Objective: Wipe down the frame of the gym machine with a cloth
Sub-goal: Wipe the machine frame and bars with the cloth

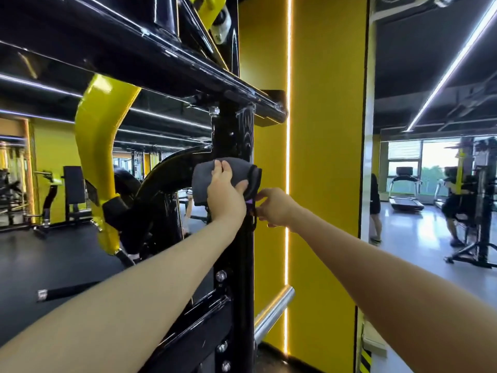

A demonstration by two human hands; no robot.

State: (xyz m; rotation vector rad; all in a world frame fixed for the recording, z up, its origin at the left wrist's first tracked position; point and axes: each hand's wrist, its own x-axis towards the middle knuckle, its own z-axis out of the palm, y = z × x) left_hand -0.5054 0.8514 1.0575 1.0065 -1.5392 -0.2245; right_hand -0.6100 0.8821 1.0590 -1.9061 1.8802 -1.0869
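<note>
A: Where is this?
B: A gym with yellow walls (322,130) and treadmills (406,189) far at the right.
A: And the cloth?
B: The grey cloth (231,176) is wrapped on the black upright post (242,135) of the machine frame. The left hand (224,189) presses it, fingers (223,168) nearly straight. The right hand (277,208) pinches the cloth's lower edge.
</note>
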